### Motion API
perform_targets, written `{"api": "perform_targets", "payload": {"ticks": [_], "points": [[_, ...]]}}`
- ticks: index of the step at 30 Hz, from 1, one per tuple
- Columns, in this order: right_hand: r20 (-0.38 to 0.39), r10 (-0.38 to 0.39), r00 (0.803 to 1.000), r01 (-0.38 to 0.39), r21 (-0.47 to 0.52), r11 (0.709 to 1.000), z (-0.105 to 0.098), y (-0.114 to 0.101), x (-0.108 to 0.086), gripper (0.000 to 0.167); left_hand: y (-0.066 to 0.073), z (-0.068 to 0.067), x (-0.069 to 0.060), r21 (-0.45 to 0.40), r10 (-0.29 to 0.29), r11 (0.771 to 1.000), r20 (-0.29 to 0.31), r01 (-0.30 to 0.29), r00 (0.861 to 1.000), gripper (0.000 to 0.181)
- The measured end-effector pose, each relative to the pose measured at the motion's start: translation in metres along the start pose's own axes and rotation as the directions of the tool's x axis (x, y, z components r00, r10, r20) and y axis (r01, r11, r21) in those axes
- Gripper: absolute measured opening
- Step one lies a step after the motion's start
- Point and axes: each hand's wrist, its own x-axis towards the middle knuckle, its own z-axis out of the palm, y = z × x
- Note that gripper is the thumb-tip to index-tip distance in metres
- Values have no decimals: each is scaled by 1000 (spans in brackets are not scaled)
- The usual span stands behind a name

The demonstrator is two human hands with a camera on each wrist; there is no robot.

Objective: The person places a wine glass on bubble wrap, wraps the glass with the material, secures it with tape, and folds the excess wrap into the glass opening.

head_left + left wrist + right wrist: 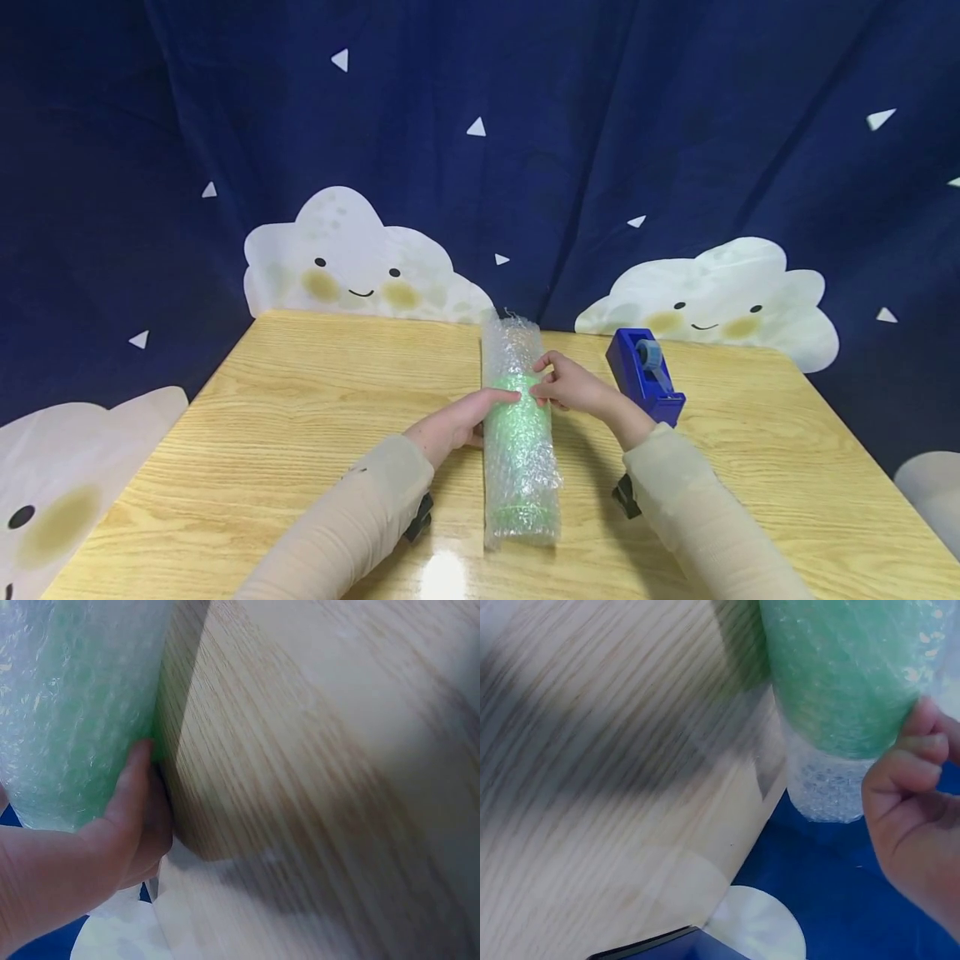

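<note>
A green cylinder-like object in clear bubble wrap (pixel 523 450) lies lengthwise on the wooden table, its far end near the back edge. My left hand (pixel 457 421) holds it from the left, one digit over the top and the others down along its side. In the left wrist view, fingers (pixel 135 791) touch the wrap's side. From the right, my right hand (pixel 573 386) has bent fingers at the top of the wrap. The right wrist view shows a fingertip (pixel 924 712) touching the bubble wrap; whether anything is pinched there is unclear.
A blue tape dispenser (pixel 647 379) with a roll of clear tape stands to the right, just beyond my right wrist. The wooden table (pixel 337 375) ends at a dark blue curtain (pixel 420 167) printed with clouds and white triangles. Black devices sit under both wrists.
</note>
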Motion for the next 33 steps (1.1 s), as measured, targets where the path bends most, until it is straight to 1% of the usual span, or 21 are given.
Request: {"api": "perform_targets", "payload": {"ticks": [4, 9, 12, 16, 18, 22, 25, 28, 33], "points": [[-27, 6, 1000, -6, -22, 1000, 3, -4, -1, 31, 0, 0, 0, 7, 6, 1000, 0, -6, 1000, 57], [-48, 16, 999, -15, 5, 1000, 5, -5, -3, 30, 0, 0, -1, 8, 1, 1000, -8, -1, 1000, 60], [-68, 38, 997, -37, 20, 999, 7, -5, -4, 31, 0, 0, -1, 5, -2, 1000, -5, 2, 1000, 61], [-103, 52, 993, -51, 11, 999, 9, -7, -5, 31, -1, 0, 0, 4, -3, 1000, -5, 3, 1000, 60], [-124, 56, 991, -58, -6, 998, 11, -8, -6, 32, -1, 0, 0, 3, -4, 1000, -7, 4, 1000, 59], [-169, 53, 984, -68, -81, 994, 13, -10, -7, 33, -1, -1, 0, -2, -8, 1000, -13, 8, 1000, 61], [-163, 48, 985, -64, -95, 993, 12, -8, -8, 36, -1, -1, -1, -7, -8, 1000, -14, 7, 1000, 63], [-129, 56, 990, -62, -41, 997, 9, -4, -10, 37, -1, 0, -1, -8, -7, 1000, -12, 7, 1000, 64], [-75, 39, 996, -38, 22, 999, 5, 2, -11, 39, -1, 1, -1, 1, -2, 1000, -14, 2, 1000, 64]]}}
